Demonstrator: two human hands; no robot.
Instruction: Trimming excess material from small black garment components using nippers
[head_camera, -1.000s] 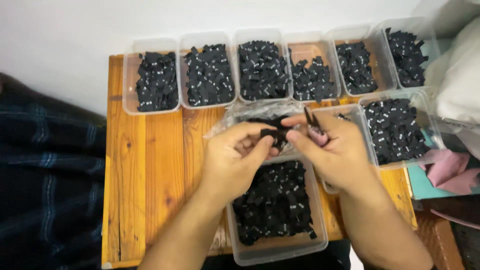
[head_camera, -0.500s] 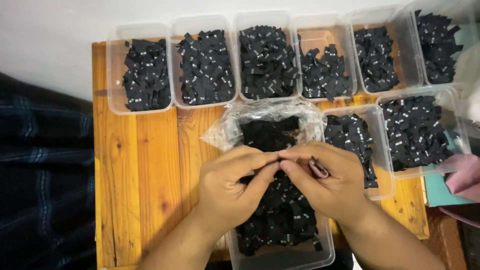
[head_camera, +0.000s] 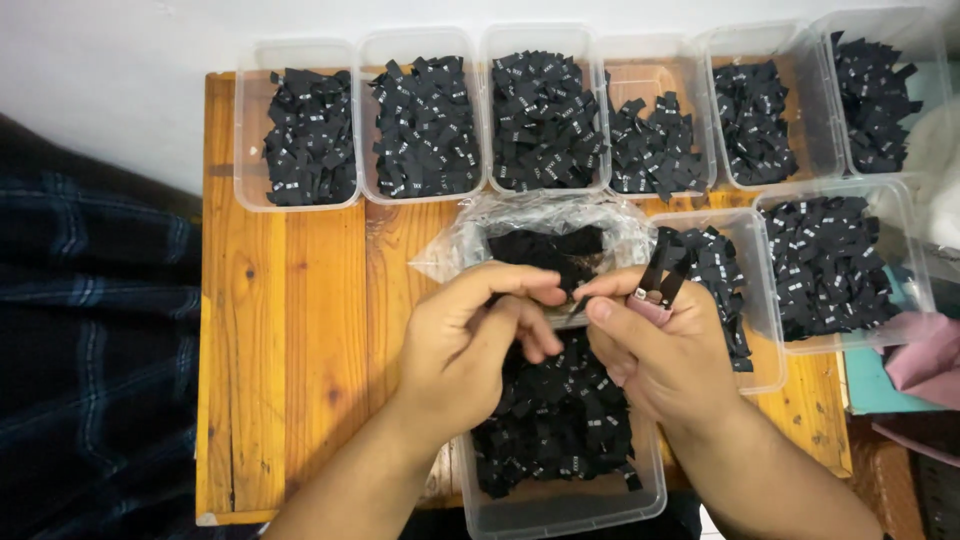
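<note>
Left hand (head_camera: 470, 345): curled over the near tub, thumb and forefinger pinched together at the meeting point with the other hand; whatever is between them is too small to make out, so I cannot tell if it grips anything.
Right hand (head_camera: 665, 350): closed around a small snipping tool (head_camera: 660, 280), whose two dark blades stick up in a narrow V above the knuckles; thumb tip touches the left fingertips.
Near tub (head_camera: 560, 500): clear plastic, right under both hands at the front edge of the table, heaped with small black fabric labels (head_camera: 560, 430).
Plastic bag (head_camera: 540, 235): clear and crumpled, lying open just behind the hands, with more black labels inside.
Back row: six clear tubs (head_camera: 300, 195) side by side along the far edge, each holding black labels with tiny white marks.
Right side: two more tubs (head_camera: 830, 335) of the same labels, next to the right hand.
Table (head_camera: 280, 330): orange-toned wooden planks, bare on the left.
Far left: dark plaid cloth (head_camera: 90, 330) beside the table.
</note>
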